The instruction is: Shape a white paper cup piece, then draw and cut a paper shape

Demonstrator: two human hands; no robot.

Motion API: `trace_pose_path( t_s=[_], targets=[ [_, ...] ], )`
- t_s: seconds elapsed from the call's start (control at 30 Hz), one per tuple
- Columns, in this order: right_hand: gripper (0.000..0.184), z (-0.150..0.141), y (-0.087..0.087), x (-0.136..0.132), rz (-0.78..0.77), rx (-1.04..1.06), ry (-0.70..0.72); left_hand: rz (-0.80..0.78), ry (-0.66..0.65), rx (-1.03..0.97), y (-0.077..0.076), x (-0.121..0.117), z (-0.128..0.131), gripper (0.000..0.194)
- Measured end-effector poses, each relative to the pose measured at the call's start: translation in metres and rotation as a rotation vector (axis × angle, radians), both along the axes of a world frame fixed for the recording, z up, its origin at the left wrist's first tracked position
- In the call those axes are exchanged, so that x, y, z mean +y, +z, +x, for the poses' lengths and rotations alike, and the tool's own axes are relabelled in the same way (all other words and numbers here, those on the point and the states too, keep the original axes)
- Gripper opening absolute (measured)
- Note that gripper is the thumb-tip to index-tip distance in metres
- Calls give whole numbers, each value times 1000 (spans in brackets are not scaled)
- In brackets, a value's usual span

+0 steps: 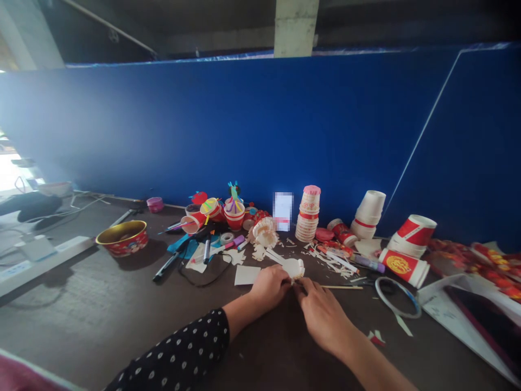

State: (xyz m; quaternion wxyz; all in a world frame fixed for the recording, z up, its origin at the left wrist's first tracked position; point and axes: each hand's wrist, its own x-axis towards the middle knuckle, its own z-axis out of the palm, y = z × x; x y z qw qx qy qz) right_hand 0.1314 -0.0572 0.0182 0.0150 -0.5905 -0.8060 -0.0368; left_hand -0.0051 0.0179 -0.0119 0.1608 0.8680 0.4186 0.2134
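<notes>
Pinching the near edge of a small white paper piece, our left hand and right hand nearly meet over the dark table. We have it just in front of the shredded paper cup, with a flat white card beside our left hand.

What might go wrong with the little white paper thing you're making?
The small white paper piece might bend or tear, since both the left hand and right hand are pinching it. The right hand might bump the thin stick beside it. Loose paper scraps lie close by, so bits could get mixed in.
</notes>
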Motion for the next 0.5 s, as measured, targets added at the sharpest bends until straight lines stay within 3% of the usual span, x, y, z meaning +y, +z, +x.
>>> trace_pose_path(
  t_s=[0.27,0.5],
  targets=[
    [50,14,-3,3,-34,82,68,16,57,86,4,-3,4,19],
    [54,16,4,3,-96,116,82,9,94,96,6,-5,4,16]
  ],
)
